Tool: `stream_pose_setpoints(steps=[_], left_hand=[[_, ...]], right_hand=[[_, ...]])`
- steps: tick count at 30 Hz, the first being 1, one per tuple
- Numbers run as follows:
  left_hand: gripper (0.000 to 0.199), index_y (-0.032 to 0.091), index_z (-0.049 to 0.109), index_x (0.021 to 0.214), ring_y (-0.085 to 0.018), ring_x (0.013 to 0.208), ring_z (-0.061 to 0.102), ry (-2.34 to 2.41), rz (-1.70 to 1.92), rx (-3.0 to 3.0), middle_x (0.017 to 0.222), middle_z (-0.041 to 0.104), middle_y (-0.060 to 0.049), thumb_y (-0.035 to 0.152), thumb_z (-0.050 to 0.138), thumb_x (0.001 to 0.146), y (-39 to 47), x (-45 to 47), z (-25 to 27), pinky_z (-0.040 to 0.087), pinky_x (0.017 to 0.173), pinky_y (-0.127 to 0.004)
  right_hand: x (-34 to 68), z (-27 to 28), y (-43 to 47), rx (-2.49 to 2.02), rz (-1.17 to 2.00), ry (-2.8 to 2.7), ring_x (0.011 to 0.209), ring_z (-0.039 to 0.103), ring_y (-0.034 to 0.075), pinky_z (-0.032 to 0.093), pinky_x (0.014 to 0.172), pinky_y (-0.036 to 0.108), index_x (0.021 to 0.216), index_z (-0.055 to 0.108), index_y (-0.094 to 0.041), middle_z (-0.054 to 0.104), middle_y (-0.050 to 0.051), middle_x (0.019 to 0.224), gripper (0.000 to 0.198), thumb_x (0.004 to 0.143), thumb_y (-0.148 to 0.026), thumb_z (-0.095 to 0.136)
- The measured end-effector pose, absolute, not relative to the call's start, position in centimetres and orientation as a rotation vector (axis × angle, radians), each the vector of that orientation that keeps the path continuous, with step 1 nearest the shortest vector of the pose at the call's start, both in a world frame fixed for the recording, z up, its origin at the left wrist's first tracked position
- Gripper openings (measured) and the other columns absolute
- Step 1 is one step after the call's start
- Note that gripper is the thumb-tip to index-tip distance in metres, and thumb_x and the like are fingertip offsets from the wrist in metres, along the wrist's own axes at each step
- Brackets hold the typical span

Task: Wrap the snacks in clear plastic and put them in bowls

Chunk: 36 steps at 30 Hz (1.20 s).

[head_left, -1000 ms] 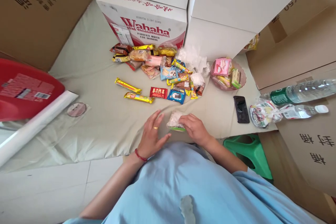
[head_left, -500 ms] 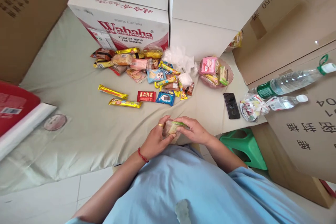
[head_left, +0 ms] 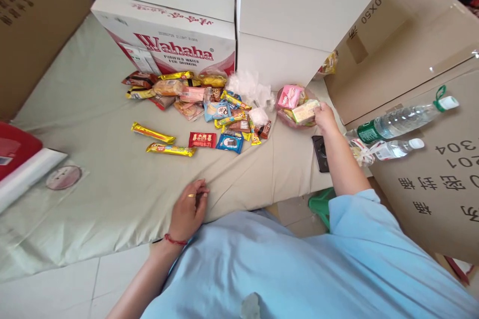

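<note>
At the right of the head view, my right hand (head_left: 325, 117) pinches the end of a pale green-and-cream snack packet (head_left: 305, 112). The packet is at a pink clear bowl (head_left: 284, 118), over the other snacks in it. Beside it in the bowl is a pink snack packet (head_left: 290, 95). My left hand (head_left: 190, 212) rests on the table's front edge, fingers loosely bent and nothing visible in it. Beyond it lie a red snack packet (head_left: 202, 140), a blue snack packet (head_left: 229, 142) and two yellow snack sticks (head_left: 153, 132).
A pile of wrapped snacks (head_left: 168, 88) and crumpled clear plastic (head_left: 249, 87) lies before a Wahaba-style water carton (head_left: 175, 35). A black phone (head_left: 319, 153) lies under my right forearm. Plastic bottles (head_left: 404, 119) stand at the right by cardboard (head_left: 430, 159). A red container (head_left: 18, 154) is at left.
My right hand has carried the pale green packet from in front of my body to the bowl. My left hand has let go of it and shifted left onto the table edge.
</note>
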<state>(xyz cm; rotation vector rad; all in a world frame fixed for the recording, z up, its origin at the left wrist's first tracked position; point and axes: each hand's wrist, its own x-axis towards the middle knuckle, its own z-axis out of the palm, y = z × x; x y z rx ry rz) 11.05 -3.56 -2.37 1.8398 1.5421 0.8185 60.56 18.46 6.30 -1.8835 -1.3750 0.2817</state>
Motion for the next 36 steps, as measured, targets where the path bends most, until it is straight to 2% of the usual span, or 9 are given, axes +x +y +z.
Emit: stream_pose_setpoints(steps=[7, 13, 17, 21, 25, 30, 32, 34, 36], left_hand=[[0.028, 0.022, 0.058, 0.124, -0.023, 0.096, 0.069, 1.512, 0.838, 2.037, 0.102, 0.07, -0.007, 0.028, 0.044, 0.1, -3.5, 11.4, -2.4, 0.057, 0.089, -0.037], [0.026, 0.021, 0.061, 0.12, -0.022, 0.098, 0.069, 1.458, 0.869, 2.136, 0.113, 0.069, -0.01, 0.022, 0.045, 0.1, -3.6, 11.4, -3.1, 0.058, 0.091, -0.037], [0.026, 0.02, 0.062, 0.12, -0.022, 0.1, 0.069, 1.453, 0.918, 2.146, 0.113, 0.07, -0.01, 0.02, 0.046, 0.099, -3.7, 11.4, -3.5, 0.058, 0.091, -0.037], [0.026, 0.02, 0.063, 0.119, -0.022, 0.101, 0.069, 1.434, 0.941, 2.153, 0.113, 0.071, -0.01, 0.018, 0.047, 0.098, -3.6, 11.4, -3.5, 0.058, 0.091, -0.036], [0.025, 0.019, 0.065, 0.114, -0.021, 0.101, 0.069, 1.401, 0.961, 2.157, 0.112, 0.07, -0.01, 0.017, 0.045, 0.099, -3.6, 11.5, -3.4, 0.057, 0.091, -0.035], [0.025, 0.019, 0.066, 0.112, -0.019, 0.098, 0.07, 1.397, 1.022, 1.985, 0.11, 0.071, -0.009, 0.021, 0.044, 0.1, -4.3, 10.9, -2.9, 0.057, 0.087, -0.033], [0.023, 0.02, 0.067, 0.112, -0.019, 0.095, 0.07, 1.425, 1.033, 1.847, 0.107, 0.072, -0.008, 0.026, 0.047, 0.101, -4.6, 10.7, -2.3, 0.057, 0.085, -0.033], [0.023, 0.021, 0.067, 0.11, -0.019, 0.091, 0.07, 1.426, 1.02, 1.71, 0.103, 0.072, -0.007, 0.033, 0.05, 0.1, -4.5, 10.8, -1.4, 0.056, 0.083, -0.033], [0.025, 0.021, 0.068, 0.108, -0.019, 0.088, 0.069, 1.379, 1.004, 1.586, 0.101, 0.072, -0.006, 0.04, 0.053, 0.099, -3.8, 11.6, -0.2, 0.056, 0.082, -0.034]], right_hand=[[56.1, 3.8, 15.6, -2.166, 0.005, -1.406, 0.112, 0.06, 0.031, 0.046, 0.102, 0.051, 0.143, 0.048, -0.01, 0.064, 0.023, 0.123, 0.048, 0.097, -0.02, 0.035], [55.2, 5.9, 13.5, -2.215, -0.277, -1.472, 0.126, 0.046, 0.039, 0.039, 0.105, 0.062, 0.134, 0.06, -0.012, 0.056, 0.025, 0.129, 0.044, 0.094, -0.02, 0.044], [53.1, 8.5, 12.5, -1.957, -0.365, -1.608, 0.13, 0.046, 0.034, 0.038, 0.11, 0.053, 0.134, 0.061, -0.013, 0.052, 0.022, 0.133, 0.042, 0.095, -0.02, 0.047], [48.0, 8.2, 12.9, -1.694, -0.05, -2.082, 0.111, 0.06, 0.027, 0.048, 0.099, 0.039, 0.118, 0.069, -0.019, 0.065, 0.013, 0.116, 0.033, 0.102, -0.026, 0.041], [43.8, 5.5, 15.8, -1.814, 0.115, -2.15, 0.112, 0.061, 0.029, 0.049, 0.093, 0.039, 0.124, 0.068, -0.017, 0.065, 0.016, 0.125, 0.032, 0.097, -0.029, 0.055], [43.1, 4.2, 17.1, -1.868, 0.473, -1.776, 0.089, 0.064, 0.025, 0.05, 0.083, 0.037, 0.087, 0.068, -0.018, 0.071, 0.01, 0.091, 0.008, 0.087, -0.023, 0.062], [43.2, 4.5, 15.5, -1.704, 0.718, -1.404, 0.07, 0.06, 0.018, 0.049, 0.067, 0.03, 0.084, 0.063, -0.021, 0.065, 0.003, 0.075, 0.01, 0.085, -0.031, 0.066], [42.7, 4.8, 12.8, -1.495, 1.046, -1.081, 0.054, 0.048, 0.012, 0.039, 0.052, 0.023, 0.085, 0.06, -0.023, 0.056, -0.005, 0.065, 0.021, 0.078, -0.037, 0.073], [41.5, 4.7, 9.6, -1.326, 1.341, -0.881, 0.048, 0.039, 0.007, 0.031, 0.046, 0.02, 0.087, 0.061, -0.023, 0.051, -0.008, 0.062, 0.03, 0.07, -0.038, 0.08]])
